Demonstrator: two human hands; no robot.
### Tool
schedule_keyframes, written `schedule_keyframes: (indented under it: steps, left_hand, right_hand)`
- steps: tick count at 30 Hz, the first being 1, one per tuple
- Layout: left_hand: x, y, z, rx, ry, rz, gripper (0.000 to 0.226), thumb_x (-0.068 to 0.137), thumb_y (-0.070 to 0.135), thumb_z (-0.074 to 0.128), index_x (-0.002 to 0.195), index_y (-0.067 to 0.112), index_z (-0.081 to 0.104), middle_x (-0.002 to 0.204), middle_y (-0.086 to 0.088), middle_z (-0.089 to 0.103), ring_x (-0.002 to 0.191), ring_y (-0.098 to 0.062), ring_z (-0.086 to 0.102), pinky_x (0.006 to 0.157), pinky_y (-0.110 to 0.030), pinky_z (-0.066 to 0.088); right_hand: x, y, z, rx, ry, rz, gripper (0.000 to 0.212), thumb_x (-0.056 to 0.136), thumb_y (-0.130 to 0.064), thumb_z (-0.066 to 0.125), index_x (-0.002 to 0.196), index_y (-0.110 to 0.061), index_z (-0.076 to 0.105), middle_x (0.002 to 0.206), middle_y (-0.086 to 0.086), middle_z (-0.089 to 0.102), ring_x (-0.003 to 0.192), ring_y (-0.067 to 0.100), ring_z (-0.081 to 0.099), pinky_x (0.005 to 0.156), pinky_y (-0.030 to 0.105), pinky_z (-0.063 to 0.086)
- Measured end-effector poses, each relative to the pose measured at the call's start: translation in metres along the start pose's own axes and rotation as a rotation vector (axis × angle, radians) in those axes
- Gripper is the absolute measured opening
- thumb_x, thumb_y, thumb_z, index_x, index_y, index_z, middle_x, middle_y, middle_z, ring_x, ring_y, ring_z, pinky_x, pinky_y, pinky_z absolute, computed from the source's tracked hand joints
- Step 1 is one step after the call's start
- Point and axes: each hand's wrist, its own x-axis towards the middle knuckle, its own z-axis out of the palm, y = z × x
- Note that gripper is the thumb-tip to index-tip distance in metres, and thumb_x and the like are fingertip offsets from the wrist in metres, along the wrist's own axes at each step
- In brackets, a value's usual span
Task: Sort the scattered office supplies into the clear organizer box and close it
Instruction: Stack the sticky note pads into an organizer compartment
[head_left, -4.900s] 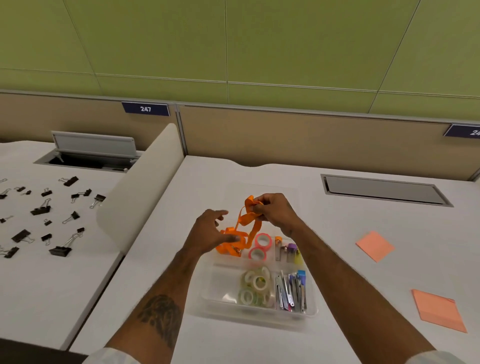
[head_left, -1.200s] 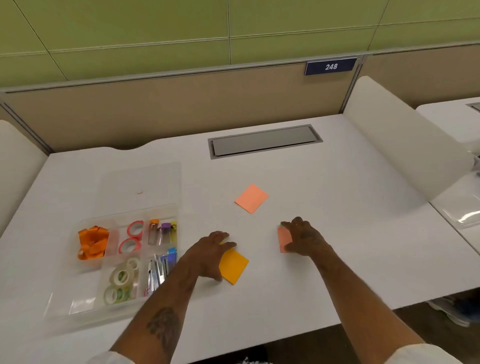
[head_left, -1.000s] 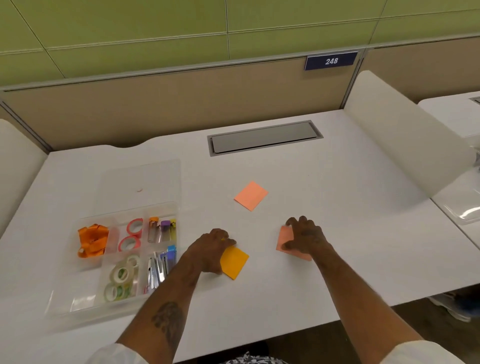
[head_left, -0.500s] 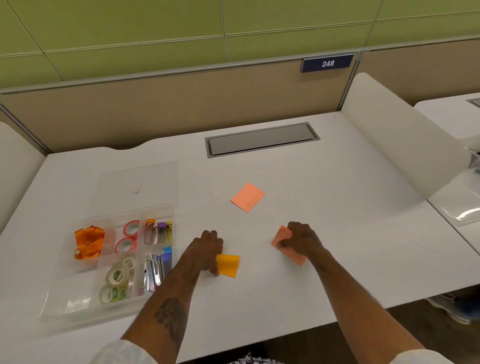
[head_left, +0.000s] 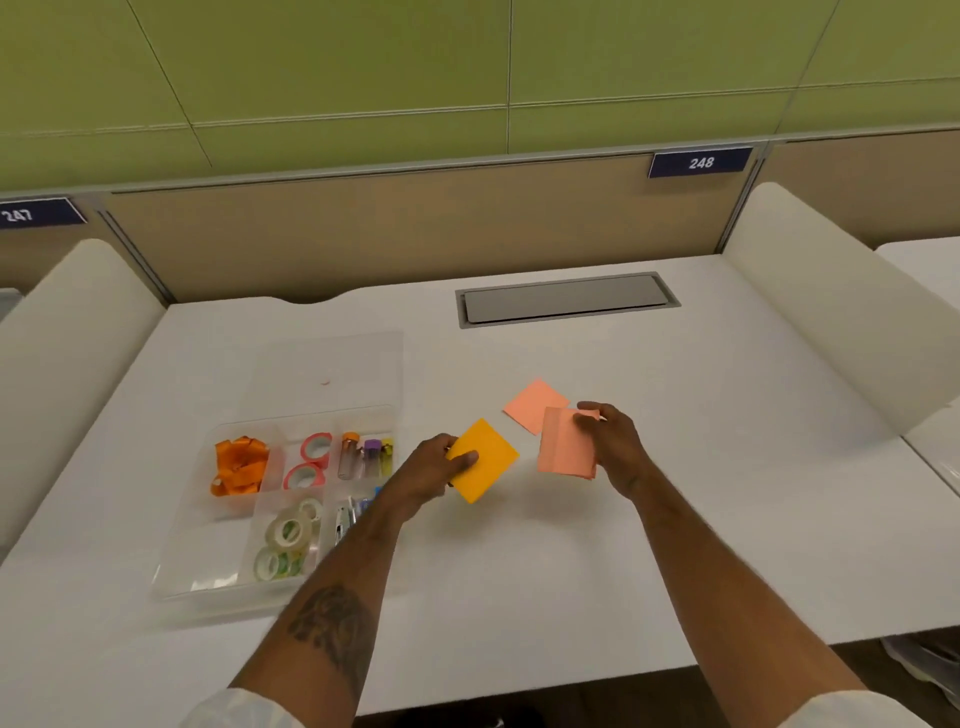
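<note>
My left hand (head_left: 434, 467) pinches a yellow-orange sticky note pad (head_left: 485, 460), lifted off the white desk. My right hand (head_left: 613, 447) holds a pink sticky note pad (head_left: 563, 447) upright above the desk. A second pink pad (head_left: 530, 402) lies flat just behind them. The clear organizer box (head_left: 208, 587) sits at the left with its lid (head_left: 332, 369) folded open behind it. Its compartments hold orange ribbon (head_left: 239, 465), pink tape rolls (head_left: 309, 460), small vials (head_left: 366, 454), clear tape rolls (head_left: 285, 545) and metal clips (head_left: 345, 514), partly hidden by my left forearm.
A grey cable hatch (head_left: 566, 299) is set into the desk at the back. White curved dividers stand at the left (head_left: 67, 343) and right (head_left: 831, 291) sides. The desk's front edge runs below my forearms.
Both hands have lifted their sticky note pads off the desk; earlier they pressed on them flat. The yellow pad is up in my left hand, the pink one in my right.
</note>
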Motion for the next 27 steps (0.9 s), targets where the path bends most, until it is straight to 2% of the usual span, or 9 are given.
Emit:
schedule_keyframes:
  steps: [2, 5, 10, 12, 14, 17, 21, 23, 27]
  left_hand:
    - [-0.007, 0.000, -0.021, -0.097, 0.110, -0.013, 0.035, 0.096, 0.038, 0.056, 0.120, 0.013, 0.053, 0.109, -0.009, 0.060, 0.085, -0.020, 0.058, 0.062, -0.028, 0.047]
    - [-0.020, -0.008, -0.060, -0.233, 0.234, -0.013, 0.033, 0.096, 0.034, 0.056, 0.121, 0.013, 0.054, 0.118, -0.011, 0.060, 0.103, -0.028, 0.059, 0.074, -0.035, 0.053]
    - [-0.055, -0.039, -0.141, -0.441, 0.381, 0.036, 0.032, 0.092, 0.021, 0.065, 0.121, 0.011, 0.053, 0.119, -0.014, 0.064, 0.097, -0.027, 0.065, 0.075, -0.041, 0.058]
    - [-0.070, -0.057, -0.174, -0.468, 0.438, 0.035, 0.035, 0.092, 0.016, 0.064, 0.124, 0.007, 0.052, 0.120, -0.016, 0.062, 0.100, -0.031, 0.064, 0.079, -0.046, 0.058]
    - [-0.084, -0.076, -0.205, -0.484, 0.486, 0.014, 0.032, 0.094, 0.015, 0.061, 0.123, 0.006, 0.052, 0.120, -0.017, 0.062, 0.096, -0.032, 0.063, 0.075, -0.046, 0.058]
    - [-0.105, -0.105, -0.243, -0.502, 0.511, -0.007, 0.020, 0.098, 0.019, 0.055, 0.116, 0.011, 0.054, 0.119, -0.015, 0.060, 0.095, -0.031, 0.063, 0.074, -0.047, 0.058]
    - [-0.129, -0.138, -0.276, -0.520, 0.516, -0.015, 0.019, 0.101, 0.023, 0.049, 0.118, 0.014, 0.053, 0.119, -0.010, 0.058, 0.099, -0.025, 0.061, 0.066, -0.034, 0.057]
    - [-0.138, -0.152, -0.284, -0.504, 0.514, -0.031, 0.028, 0.101, 0.025, 0.048, 0.126, 0.012, 0.050, 0.122, -0.009, 0.056, 0.102, -0.026, 0.059, 0.070, -0.034, 0.056]
    - [-0.148, -0.168, -0.296, -0.475, 0.520, -0.044, 0.038, 0.101, 0.027, 0.047, 0.136, 0.010, 0.045, 0.129, -0.010, 0.052, 0.109, -0.028, 0.055, 0.082, -0.041, 0.055]
  right_hand:
    - [-0.006, -0.009, 0.022, 0.015, -0.034, -0.005, 0.025, 0.092, -0.012, 0.059, 0.117, -0.013, 0.061, 0.121, 0.013, 0.061, 0.101, 0.027, 0.060, 0.077, 0.038, 0.049]
    - [-0.016, -0.019, 0.057, -0.021, -0.076, -0.040, 0.024, 0.090, -0.015, 0.062, 0.114, -0.013, 0.064, 0.113, 0.012, 0.066, 0.093, 0.024, 0.061, 0.076, 0.036, 0.048]
    - [-0.038, -0.025, 0.138, -0.050, -0.161, -0.101, 0.029, 0.094, -0.008, 0.057, 0.121, -0.001, 0.062, 0.115, 0.018, 0.065, 0.101, 0.028, 0.062, 0.091, 0.043, 0.054]
    - [-0.051, -0.025, 0.177, -0.054, -0.202, -0.118, 0.030, 0.094, -0.005, 0.057, 0.122, 0.003, 0.060, 0.115, 0.020, 0.064, 0.103, 0.030, 0.062, 0.087, 0.040, 0.055]
    - [-0.065, -0.023, 0.216, -0.074, -0.245, -0.131, 0.029, 0.093, -0.004, 0.058, 0.121, 0.003, 0.060, 0.114, 0.020, 0.064, 0.104, 0.032, 0.062, 0.083, 0.038, 0.056]
    - [-0.088, -0.020, 0.273, -0.094, -0.304, -0.125, 0.023, 0.091, -0.004, 0.061, 0.113, 0.002, 0.063, 0.110, 0.021, 0.064, 0.101, 0.033, 0.064, 0.085, 0.044, 0.057]
    - [-0.116, -0.010, 0.338, -0.172, -0.372, -0.131, 0.016, 0.091, -0.007, 0.062, 0.106, -0.004, 0.065, 0.103, 0.013, 0.065, 0.090, 0.023, 0.064, 0.072, 0.033, 0.057]
    - [-0.127, -0.004, 0.363, -0.273, -0.373, -0.187, 0.016, 0.090, -0.011, 0.063, 0.105, -0.008, 0.066, 0.101, 0.008, 0.066, 0.090, 0.020, 0.061, 0.072, 0.031, 0.051]
    - [-0.143, 0.006, 0.396, -0.486, -0.388, -0.373, 0.020, 0.090, -0.014, 0.062, 0.108, -0.007, 0.067, 0.100, 0.005, 0.066, 0.090, 0.016, 0.060, 0.069, 0.018, 0.044]
